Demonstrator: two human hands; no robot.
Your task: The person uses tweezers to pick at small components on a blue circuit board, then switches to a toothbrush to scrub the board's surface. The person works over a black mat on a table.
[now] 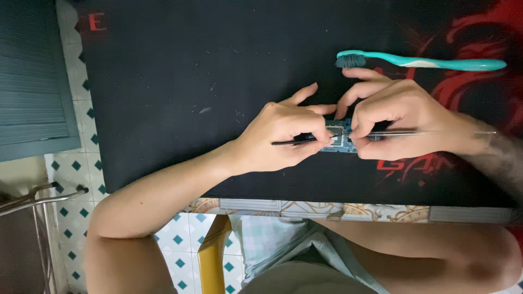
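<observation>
We see one blue circuit board [339, 142] mid-frame; our left hand [280, 136] and right hand [397, 117] each pinch one thin tool over it, one toothbrush [425, 61] above on the tabletop [180, 81].

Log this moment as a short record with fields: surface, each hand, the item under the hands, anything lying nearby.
surface: black mat with red artwork
left hand: grips a thin dark tool, tip at the board
right hand: holds a thin metal tool over the board
item: small blue circuit board, flat on the mat, partly hidden by fingers
nearby: teal toothbrush lying beyond the right hand
</observation>
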